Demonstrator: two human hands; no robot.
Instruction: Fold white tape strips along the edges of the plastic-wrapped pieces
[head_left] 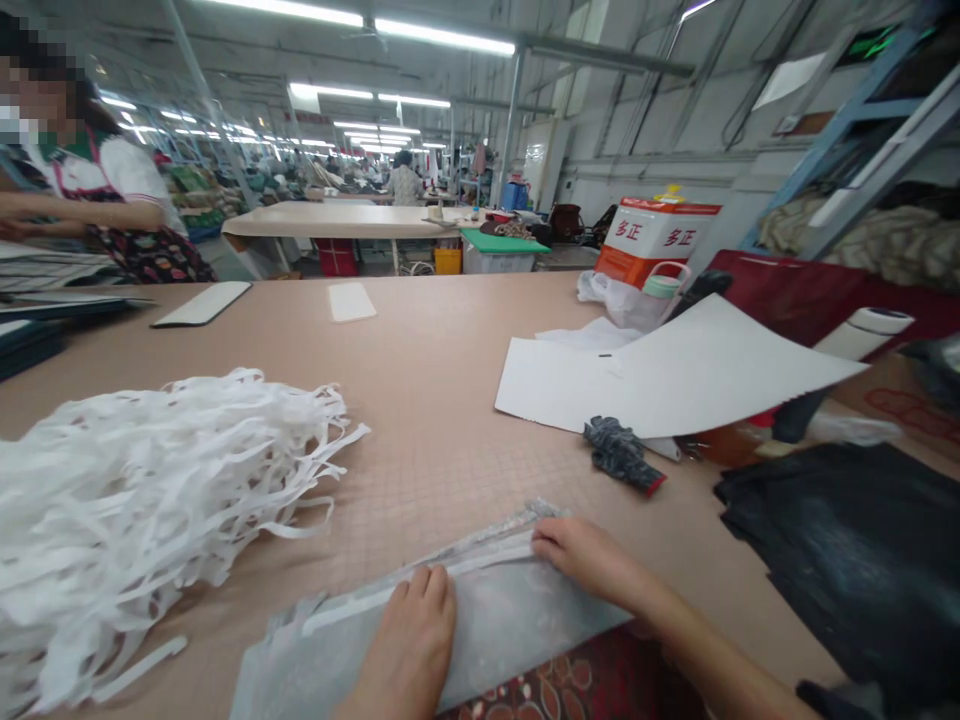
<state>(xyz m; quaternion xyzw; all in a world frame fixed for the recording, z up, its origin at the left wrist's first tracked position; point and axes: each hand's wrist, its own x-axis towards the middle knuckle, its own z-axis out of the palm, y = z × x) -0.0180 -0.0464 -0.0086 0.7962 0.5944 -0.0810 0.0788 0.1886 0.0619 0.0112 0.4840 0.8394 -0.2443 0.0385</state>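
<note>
A stack of thin grey sheets lies at the table's near edge, with a narrow white strip running along its upper side. My left hand presses down on the strip left of the middle, fingers together and curled over it. At the strip's right end, my right hand is closed in a pinch on it. What lies beneath the fingertips is hidden. To the left spreads a big tangled heap of white strips, one loose end near the grey sheets.
Beyond my right hand lie a dark knitted glove and a large curved white sheet. Black sheets are at the right. An orange-white box stands at the back. A co-worker stands at the far left beside stacked panels.
</note>
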